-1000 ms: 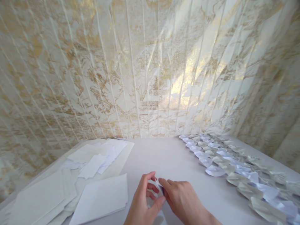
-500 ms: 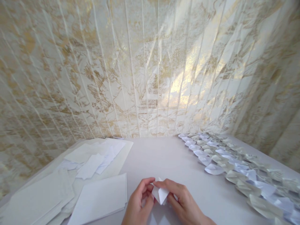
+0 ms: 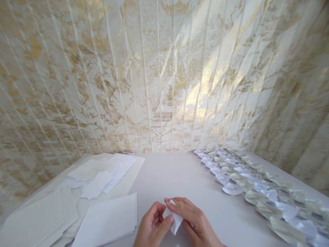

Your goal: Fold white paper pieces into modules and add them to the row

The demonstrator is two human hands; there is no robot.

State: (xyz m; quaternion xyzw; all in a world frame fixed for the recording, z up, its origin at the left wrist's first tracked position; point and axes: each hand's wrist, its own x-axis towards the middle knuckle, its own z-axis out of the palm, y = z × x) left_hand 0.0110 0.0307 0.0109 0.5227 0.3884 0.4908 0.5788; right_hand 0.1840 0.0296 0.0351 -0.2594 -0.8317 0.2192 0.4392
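Observation:
A small folded white paper piece is held between both hands at the near middle of the table. My left hand is closed on its left side, the thumb pressed against the front face and the other fingers curled behind. My right hand grips the right side, its fingers reaching across the top of the paper. A pointed lower corner sticks down between the hands. Parts of the folds are hidden by the fingers.
Left of my hands lies a stack of white sheets, with more off-white sheets and loose white pieces beyond. Rows of folded paper shapes run along the table's right side. A gold-patterned curtain hangs behind the table.
The folded paper has been turned between my hands and its faces now show toward me. My right fingers have moved across its top, while my left thumb has come onto its front.

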